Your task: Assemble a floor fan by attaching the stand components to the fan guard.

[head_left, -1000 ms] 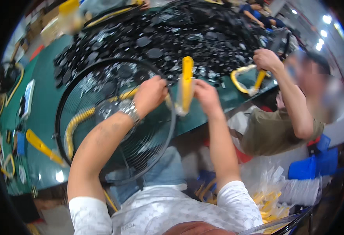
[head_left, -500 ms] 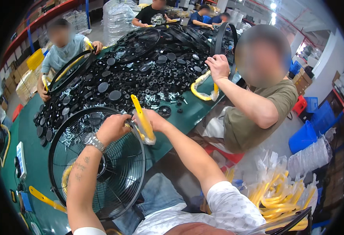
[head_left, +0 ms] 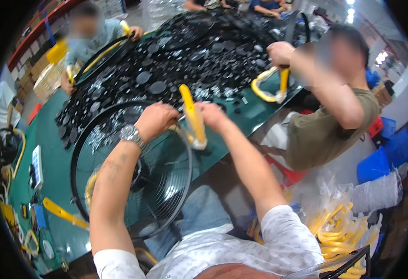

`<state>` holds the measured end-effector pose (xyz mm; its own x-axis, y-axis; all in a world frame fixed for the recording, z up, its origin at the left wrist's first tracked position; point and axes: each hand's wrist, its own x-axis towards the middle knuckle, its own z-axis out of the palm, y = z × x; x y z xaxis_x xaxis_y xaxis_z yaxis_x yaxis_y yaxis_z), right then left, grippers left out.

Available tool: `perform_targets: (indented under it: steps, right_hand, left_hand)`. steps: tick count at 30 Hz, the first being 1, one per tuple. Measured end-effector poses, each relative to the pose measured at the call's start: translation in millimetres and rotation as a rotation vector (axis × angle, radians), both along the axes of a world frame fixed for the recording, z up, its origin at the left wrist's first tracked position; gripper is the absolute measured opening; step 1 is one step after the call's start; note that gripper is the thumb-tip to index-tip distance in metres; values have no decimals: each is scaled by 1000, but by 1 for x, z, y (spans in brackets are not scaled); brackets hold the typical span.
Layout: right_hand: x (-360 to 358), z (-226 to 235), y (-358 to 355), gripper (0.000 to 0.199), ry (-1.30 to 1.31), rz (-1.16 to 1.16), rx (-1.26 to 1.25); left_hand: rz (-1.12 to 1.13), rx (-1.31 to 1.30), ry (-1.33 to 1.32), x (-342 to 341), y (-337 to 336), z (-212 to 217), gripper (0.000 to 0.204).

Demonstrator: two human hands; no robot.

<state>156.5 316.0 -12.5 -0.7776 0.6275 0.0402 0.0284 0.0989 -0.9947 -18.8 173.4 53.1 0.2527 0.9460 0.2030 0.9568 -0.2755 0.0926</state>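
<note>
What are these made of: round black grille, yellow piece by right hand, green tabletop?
Round black grille: likely coated metal, slightly glossy; thin, evenly spaced wires glint.
Yellow piece: smooth plastic or painted metal, unclear; even colour, clear film around lower end.
Green tabletop: perhaps vinyl or rubber, semi-gloss; soft reflections.

Left hand (head_left: 157, 120) bending over the rim of a round black wire guard (head_left: 166, 193), right hand (head_left: 214, 116) touching a tilted yellow bar (head_left: 193, 118), black parts (head_left: 180, 65) heaping up on a green table (head_left: 50, 135), olive-shirted co-worker (head_left: 329, 135) sitting at right.
</note>
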Motion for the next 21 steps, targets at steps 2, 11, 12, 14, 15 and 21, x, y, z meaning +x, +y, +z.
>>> perform_targets:
  steps: [2, 11, 12, 14, 15, 21]
  right_hand:
    - [-1, -2, -2, 28, 126, 36, -339]
    - [1, -9, -10, 30, 238, 229, -352]
    - [1, -8, -8, 28, 247, 219, -359]
    - [0, -3, -5, 25, 166, 179, -327]
    - [-1, -1, -4, 25, 164, 189, -330]
    - [-14, 15, -10, 23, -62, 232, -193]
  left_hand:
    - [9, 52, -49, 0, -2, -2, 14]
    - [125, 69, -225, 4, -6, -8, 32]
    - [126, 69, -220, 4, -6, -9, 38]
    - [142, 66, -229, 4, -7, -12, 40]
    - [119, 102, -250, 4, -7, -14, 42]
    - [132, 115, -222, 3, -7, -23, 52]
